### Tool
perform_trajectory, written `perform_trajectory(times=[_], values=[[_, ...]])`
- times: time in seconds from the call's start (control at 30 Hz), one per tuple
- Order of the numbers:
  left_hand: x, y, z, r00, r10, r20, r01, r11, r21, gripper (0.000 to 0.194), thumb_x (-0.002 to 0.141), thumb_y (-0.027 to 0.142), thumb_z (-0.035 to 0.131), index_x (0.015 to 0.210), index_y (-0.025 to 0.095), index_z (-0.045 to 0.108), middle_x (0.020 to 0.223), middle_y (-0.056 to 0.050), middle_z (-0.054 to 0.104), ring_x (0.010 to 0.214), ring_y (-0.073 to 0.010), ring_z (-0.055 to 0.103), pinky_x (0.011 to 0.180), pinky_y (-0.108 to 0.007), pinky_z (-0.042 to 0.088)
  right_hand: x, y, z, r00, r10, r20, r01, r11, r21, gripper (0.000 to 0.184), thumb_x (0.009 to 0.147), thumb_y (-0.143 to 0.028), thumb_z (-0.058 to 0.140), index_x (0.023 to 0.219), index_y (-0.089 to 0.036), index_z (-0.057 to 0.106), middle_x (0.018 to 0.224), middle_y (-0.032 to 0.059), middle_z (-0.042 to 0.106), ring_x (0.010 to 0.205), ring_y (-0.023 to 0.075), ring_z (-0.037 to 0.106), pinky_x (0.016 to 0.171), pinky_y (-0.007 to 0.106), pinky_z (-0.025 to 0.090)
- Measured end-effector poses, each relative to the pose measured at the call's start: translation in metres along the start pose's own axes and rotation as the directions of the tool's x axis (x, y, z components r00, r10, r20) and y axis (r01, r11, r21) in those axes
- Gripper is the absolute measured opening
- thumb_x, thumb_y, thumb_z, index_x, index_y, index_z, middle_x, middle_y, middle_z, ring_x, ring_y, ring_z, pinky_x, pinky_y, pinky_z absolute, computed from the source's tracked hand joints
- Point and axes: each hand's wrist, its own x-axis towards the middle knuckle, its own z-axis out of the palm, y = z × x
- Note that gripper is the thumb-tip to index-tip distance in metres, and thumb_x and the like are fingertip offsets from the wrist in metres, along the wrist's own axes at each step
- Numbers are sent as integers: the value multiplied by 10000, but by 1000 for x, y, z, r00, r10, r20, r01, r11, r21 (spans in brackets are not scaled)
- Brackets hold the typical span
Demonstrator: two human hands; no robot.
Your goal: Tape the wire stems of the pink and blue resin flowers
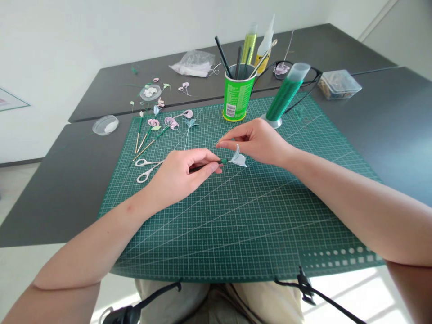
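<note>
My left hand (182, 173) is closed round a slim dark stick, held level over the cutting mat (216, 225). Pale blue petals (239, 159) stand out at the stick's right end, with a green thread wrapping (224, 161) just below them. Thumb and forefinger of my right hand (261, 141) are pinched together behind the petals on what looks like a fine thread, barely visible. White-handled scissors (145, 175) lie partly under my left hand. Close behind my right hand stands a tall spool of green thread (285, 100).
A green cup (239, 96) holds dark sticks at the mat's back edge. Several small pink and blue flowers on stems (153, 123) lie at the left. Further back are a plastic bag (194, 63), a glue bottle (265, 47), glasses (315, 74) and a clear box (340, 84).
</note>
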Motion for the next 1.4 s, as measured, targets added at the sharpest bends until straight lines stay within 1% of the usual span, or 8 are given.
perform_trajectory(times=[0.17, 0.3, 0.5, 0.73, 0.93, 1.1, 1.27, 1.4], values=[[1, -2, 1, 998, 48, -40, -44, 995, 85, 138, 992, 310, 691, 992, 221, 796, 963, -22, 865, 793, -170, 781, 713, -261, 578, 0, 1, 0, 1000, -3, 12, 3, 1000, 5, 220, 921, -349, 784, 891, -162, 895, 653, 15, 696, 580, 99, 447, 572, 304, 326], [0, -2, 1, 998, 45, -38, -42, 996, 82, 132, 988, 308, 704, 991, 228, 810, 949, -15, 859, 828, -175, 785, 754, -268, 586, 1, 2, 0, 1000, 15, 26, -15, 1000, 20, 224, 919, -358, 790, 902, -164, 900, 707, 40, 745, 601, 107, 495, 576, 304, 342], [-3, -6, 2, 998, 57, -20, -56, 996, 68, 95, 967, 298, 749, 972, 237, 821, 836, 12, 827, 726, -148, 736, 695, -264, 547, 2, 3, -4, 992, 4, 128, -28, 982, 188, 223, 898, -366, 792, 922, -174, 904, 868, 81, 826, 749, 158, 648, 673, 306, 491], [-1, -9, 1, 998, 53, -39, -51, 996, 73, 111, 951, 332, 772, 948, 238, 830, 834, 8, 818, 725, -152, 719, 689, -272, 541, 2, 1, -4, 999, 9, 47, -21, 966, 257, 260, 903, -419, 812, 931, -178, 905, 760, 55, 779, 588, 96, 496, 543, 294, 372], [2, -11, 0, 999, 20, -35, -19, 999, 47, 112, 938, 338, 778, 953, 242, 833, 881, 3, 829, 803, -172, 752, 783, -290, 598, 0, -1, -1, 999, -22, -41, 31, 973, 227, 296, 904, -454, 814, 963, -178, 904, 850, 83, 820, 628, 118, 540, 539, 293, 393], [3, -12, 0, 1000, -6, -21, 5, 1000, -24, 103, 919, 334, 805, 935, 233, 814, 913, -7, 840, 845, -182, 779, 831, -309, 626, -3, -4, 1, 994, -49, -95, 70, 971, 229, 254, 906, -419, 806, 961, -196, 915, 884, 86, 834, 684, 141, 590, 565, 292, 422], [2, -13, 1, 999, -35, -22, 32, 994, -100, 126, 905, 335, 831, 914, 221, 778, 942, -23, 849, 892, -201, 807, 833, -319, 646, -3, -3, 2, 995, -46, -84, 63, 976, 208, 240, 918, -406, 805, 958, -196, 915, 834, 77, 819, 672, 143, 586, 582, 296, 435], [2, -12, 1, 999, -28, -38, 25, 996, -83, 125, 906, 331, 826, 906, 220, 769, 959, -30, 852, 919, -216, 814, 851, -337, 655, -2, -1, 2, 996, -50, -70, 63, 979, 196, 258, 923, -426, 807, 956, -193, 913, 804, 71, 798, 672, 143, 578, 573, 298, 403]])
